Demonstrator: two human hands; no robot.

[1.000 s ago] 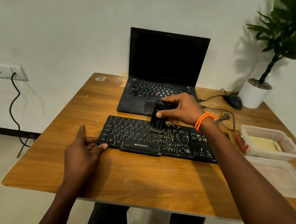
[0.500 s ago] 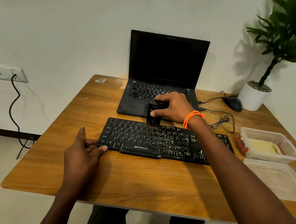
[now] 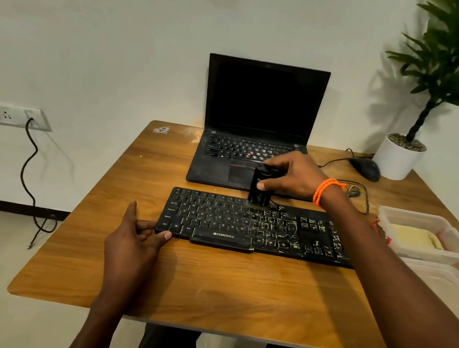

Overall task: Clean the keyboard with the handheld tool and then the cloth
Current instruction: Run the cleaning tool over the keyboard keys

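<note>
Wooden table [image 3: 234,289]: right hand [image 3: 291,174] apparently brushing keyboard [image 3: 215,216].

Dim, warm light; bowed wide-angle edges.

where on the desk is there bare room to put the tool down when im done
Bare wood lies along the table front, between the keyboard and the near edge, and on the left strip beside the laptop. The right side is crowded: tub, lid, mouse and cable. The right hand holds the tool; the left hand steadies the keyboard's corner.
</note>
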